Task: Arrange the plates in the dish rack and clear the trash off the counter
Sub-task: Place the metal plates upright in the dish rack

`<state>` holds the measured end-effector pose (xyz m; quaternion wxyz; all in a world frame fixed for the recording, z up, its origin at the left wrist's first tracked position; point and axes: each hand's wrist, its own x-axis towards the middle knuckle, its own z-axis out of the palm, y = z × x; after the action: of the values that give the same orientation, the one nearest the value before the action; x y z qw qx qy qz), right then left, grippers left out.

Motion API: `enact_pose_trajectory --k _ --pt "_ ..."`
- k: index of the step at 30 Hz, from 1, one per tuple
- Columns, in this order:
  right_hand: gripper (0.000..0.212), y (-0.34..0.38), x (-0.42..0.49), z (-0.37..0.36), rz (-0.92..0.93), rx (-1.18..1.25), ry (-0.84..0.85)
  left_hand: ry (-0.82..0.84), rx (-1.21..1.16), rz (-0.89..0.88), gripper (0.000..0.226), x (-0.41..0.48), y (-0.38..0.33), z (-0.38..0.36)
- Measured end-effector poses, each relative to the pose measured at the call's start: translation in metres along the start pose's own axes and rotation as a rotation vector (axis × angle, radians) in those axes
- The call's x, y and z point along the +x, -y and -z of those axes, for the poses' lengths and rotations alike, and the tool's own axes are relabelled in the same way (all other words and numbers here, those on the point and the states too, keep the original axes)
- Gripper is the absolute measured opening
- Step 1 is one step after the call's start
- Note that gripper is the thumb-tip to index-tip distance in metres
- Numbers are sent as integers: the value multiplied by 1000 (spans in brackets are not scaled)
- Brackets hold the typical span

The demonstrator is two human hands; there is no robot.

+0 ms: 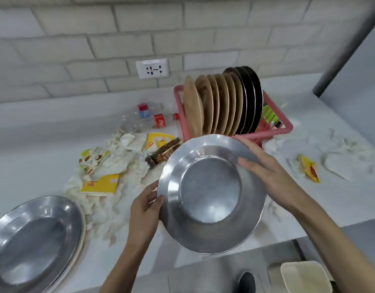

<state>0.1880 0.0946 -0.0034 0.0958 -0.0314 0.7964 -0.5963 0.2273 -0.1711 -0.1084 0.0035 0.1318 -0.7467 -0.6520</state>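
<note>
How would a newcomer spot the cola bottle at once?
Find the pink dish rack full of upright plates. Clear bottles lie on the counter just left of it. The cola bottle is nearest the rack, with red label and cap; its neighbour's label is blue.

A kitchen: a white counter point(203, 106) under tiled wall point(97, 39), with a plate-filled dish rack point(286, 129).

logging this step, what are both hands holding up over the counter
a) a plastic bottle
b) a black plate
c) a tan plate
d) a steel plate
d: the left hand and right hand grip opposite rims of the steel plate, while the tan plates and black plates stand in the dish rack.
</note>
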Motion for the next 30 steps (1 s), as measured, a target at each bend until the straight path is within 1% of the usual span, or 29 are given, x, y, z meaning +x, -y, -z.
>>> enact_pose_trajectory --k 2,4,6,9,13,17,20,23,25,28,29,30 --pt "56 4 5 30 1 -55 19 31 29 -30 48 -2 -8 -29" --pt "66 8 9 61 14 -138 33 49 49 -57 44 -4 -15 -62" --pt "71 15 14 94 20 -216 42 74 53 -64 41 -9 -23 -97" --pt "75 27 25 150 17 -301 41 154 34 -65 39 -19 -36 -154" --pt "77 44 51 211 -14 -479 77 229 22 -19 43 -25 -51 -226" --pt "74 54 76 253 -26 -639 80 211 22 24 50 -24 -64 -277" --pt "73 63 95 274 1 -705 58 231 21 21 55 -28 -72 -309" --pt "66 71 112 285 24 -665 41 223 34 -4 58 -24 -78 -332" --pt "59 74 126 286 54 -670 7 192 23 -31 60 -19 -83 -343" --pt "48 74 147 281 138 -746 -54 129 -5 -77 65 -9 -91 -355" --pt "46 74 152 278 141 -721 -50 108 -14 -84 65 -4 -94 -359" --pt "48 74 158 275 129 -682 -40 85 -22 -88 65 0 -96 -363"
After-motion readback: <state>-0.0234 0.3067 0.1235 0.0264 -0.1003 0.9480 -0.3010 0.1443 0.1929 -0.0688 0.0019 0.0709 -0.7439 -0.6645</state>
